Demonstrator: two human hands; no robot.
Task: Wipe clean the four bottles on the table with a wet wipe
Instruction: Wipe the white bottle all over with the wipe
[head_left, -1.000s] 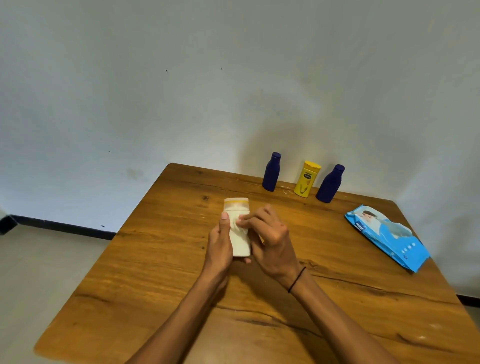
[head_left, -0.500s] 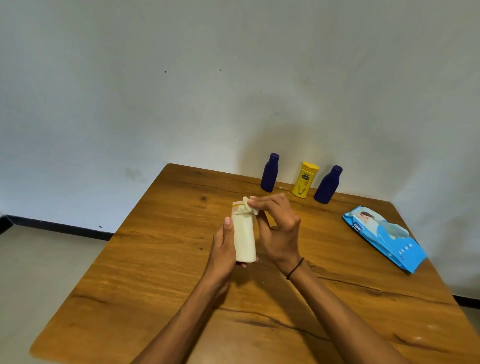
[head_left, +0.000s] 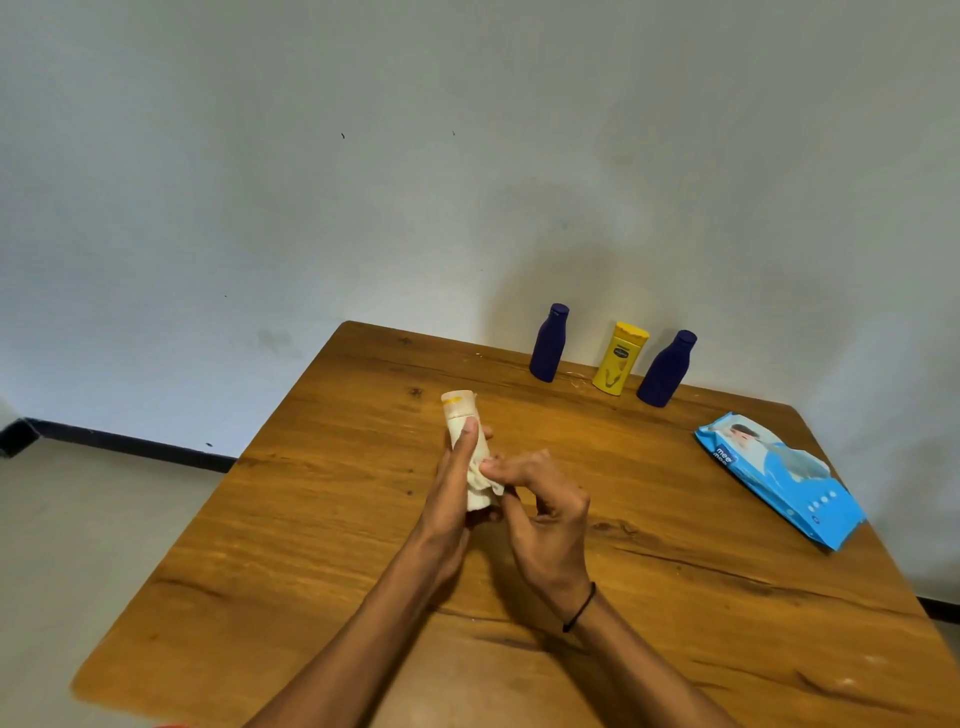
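Cream bottle stays gripped in your left hand above the wooden table, while your right hand, pinching the wet wipe, has slid from the cap down to its lower body.

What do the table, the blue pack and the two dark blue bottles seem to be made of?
The table: wood or a wood-look top, with grain, knots and a soft sheen. The blue pack: thin printed plastic film, creased and glossy. The two dark blue bottles: probably opaque plastic, smooth with a dull shine; glass cannot be ruled out.
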